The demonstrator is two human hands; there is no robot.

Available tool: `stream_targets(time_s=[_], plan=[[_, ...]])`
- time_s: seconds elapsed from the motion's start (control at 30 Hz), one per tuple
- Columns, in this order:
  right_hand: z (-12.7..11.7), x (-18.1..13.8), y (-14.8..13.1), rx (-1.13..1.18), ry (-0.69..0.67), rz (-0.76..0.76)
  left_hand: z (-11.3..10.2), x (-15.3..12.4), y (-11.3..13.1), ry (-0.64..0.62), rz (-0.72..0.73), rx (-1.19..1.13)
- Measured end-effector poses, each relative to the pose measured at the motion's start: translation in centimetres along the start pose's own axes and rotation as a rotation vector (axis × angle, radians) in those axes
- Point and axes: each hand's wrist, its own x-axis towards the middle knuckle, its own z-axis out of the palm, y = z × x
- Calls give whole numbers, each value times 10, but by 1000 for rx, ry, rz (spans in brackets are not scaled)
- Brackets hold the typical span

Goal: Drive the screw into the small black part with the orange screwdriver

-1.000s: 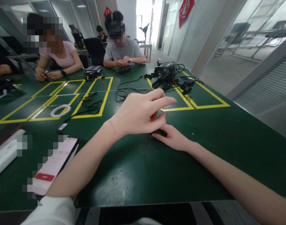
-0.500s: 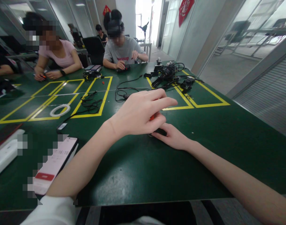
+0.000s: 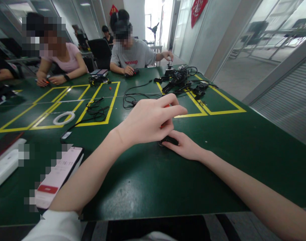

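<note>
My left hand [image 3: 147, 120] hovers over the middle of the green table [image 3: 147, 180], its fingers pinched round a small red-handled tool [image 3: 164, 124] that stands nearly upright. Only a sliver of the red handle shows between the fingers. My right hand [image 3: 185, 147] lies low on the table just right of it, fingers closed on a small black part [image 3: 168, 140] under the tool's tip. Most of that black part is hidden by both hands.
A phone [image 3: 56, 179] and a white box [image 3: 4, 164] lie at the near left. Loose black cables [image 3: 95, 112], a white tape ring [image 3: 64, 117] and a heap of cables and devices [image 3: 183, 82] sit among yellow floor-tape squares. Two people work at the far side.
My left fingers have curled tighter round the red handle and shifted slightly. The person in grey across the table has reached an arm out to the cable heap.
</note>
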Motion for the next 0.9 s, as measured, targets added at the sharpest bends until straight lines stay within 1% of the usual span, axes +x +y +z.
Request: stream_targets(time_s=[0.1,0.33,0.53,0.63,0.77,0.9], plan=[[-1,0,-1,5,-13,9,0,-1,0,4,-13,5],[-1,-1,-2,-11,10,14,0,0,0,-3,0,-45],[-1,0,0,-1,-16,19,2,-1,-2,-2,-12,42],[0,-1,1,7,-7,16,2,-1,-1,10,-15,18],[0,-1,0,11,4,-2,2,1,0,12,16,-15],[-1,0,-1,1,-8,-4,2,1,-1,20,-11,45]])
